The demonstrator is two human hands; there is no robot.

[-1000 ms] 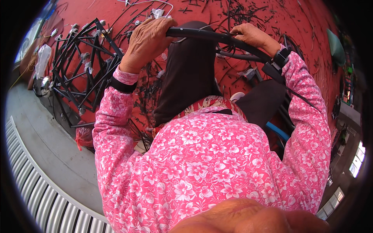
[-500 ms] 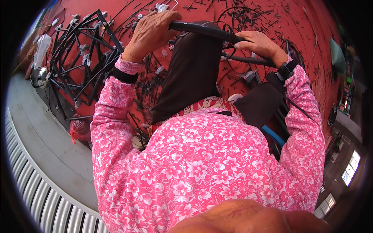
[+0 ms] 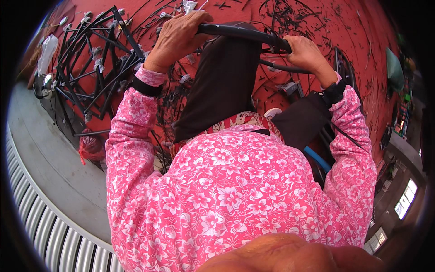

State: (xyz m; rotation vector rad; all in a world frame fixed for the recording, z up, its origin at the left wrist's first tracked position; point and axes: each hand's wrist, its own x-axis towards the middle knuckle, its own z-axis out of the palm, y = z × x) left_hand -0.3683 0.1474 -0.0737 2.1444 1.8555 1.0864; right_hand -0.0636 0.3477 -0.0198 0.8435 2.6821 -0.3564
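A black tubular frame, which looks like part of a bicycle frame, lies across my raised knee; its thick upper tube (image 3: 235, 32) runs between my hands. My left hand (image 3: 179, 38) is closed around the left end, with fingers partly hidden behind it. My right hand (image 3: 306, 52) grips the right end, its fingers curled over the tube. Below it, a thinner black tube (image 3: 285, 68) passes under my right wrist. My leg in dark trousers (image 3: 222, 77) stands beneath the frame.
Left lies a heap of black frames (image 3: 97, 68) with white wrapped ends. Dark scraps litter the red floor (image 3: 367, 86). A red mesh bag (image 3: 90, 148) sits beside a grey ledge (image 3: 54, 149) with silver rollers (image 3: 59, 240). A green bag (image 3: 394, 68) lies far right.
My right hand has slid a little right along the upper tube, and its fingers have curled tighter around the end. My left hand stays in almost the same place.
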